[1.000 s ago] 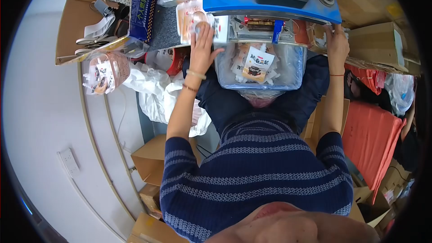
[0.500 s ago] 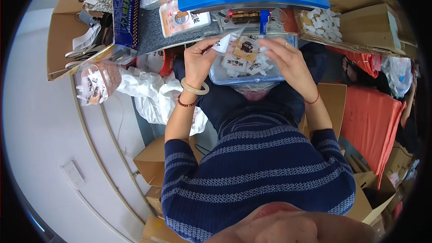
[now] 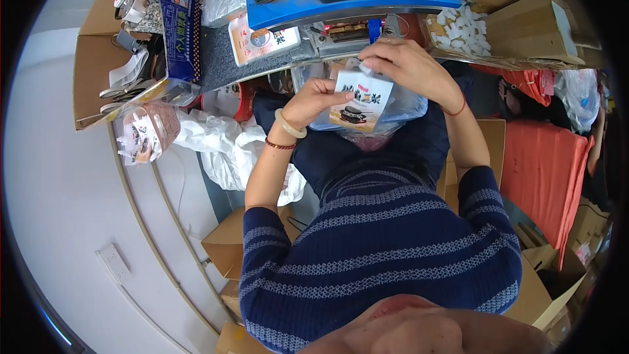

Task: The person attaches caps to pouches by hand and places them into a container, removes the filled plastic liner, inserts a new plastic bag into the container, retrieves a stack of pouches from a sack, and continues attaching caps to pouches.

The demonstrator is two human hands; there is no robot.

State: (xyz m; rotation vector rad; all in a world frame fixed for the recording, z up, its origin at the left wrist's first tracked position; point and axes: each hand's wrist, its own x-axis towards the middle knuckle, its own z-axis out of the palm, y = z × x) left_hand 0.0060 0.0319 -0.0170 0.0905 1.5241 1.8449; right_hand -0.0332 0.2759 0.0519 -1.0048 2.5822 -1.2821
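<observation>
My left hand [image 3: 309, 103] is closed on the left edge of a flat printed pouch [image 3: 367, 95], its thumb lying across the front. The pouch is white with dark lettering, a red mark and a dark pot picture on an orange base. At its top edge, the bent fingers of my right hand [image 3: 416, 71] pinch near a small whitish bit, whose exact form is unclear. Below the pouch, a clear blue-tinted plastic tub [image 3: 409, 106] rests on my lap, its contents mostly hidden by pouch and hands.
A blue press machine [image 3: 354, 1] stands straight ahead. Printed packs [image 3: 262, 38] lie on the grey bench to its left. A box of small white pieces [image 3: 458, 29] stands at right. A pink basket of pouches [image 3: 149, 132] hangs at left, near a white sack [image 3: 229, 154].
The pouch, earlier an edge-on white sheet in my left hand, now faces up over the tub. My right hand has moved from above the tub to the pouch's top and closed there.
</observation>
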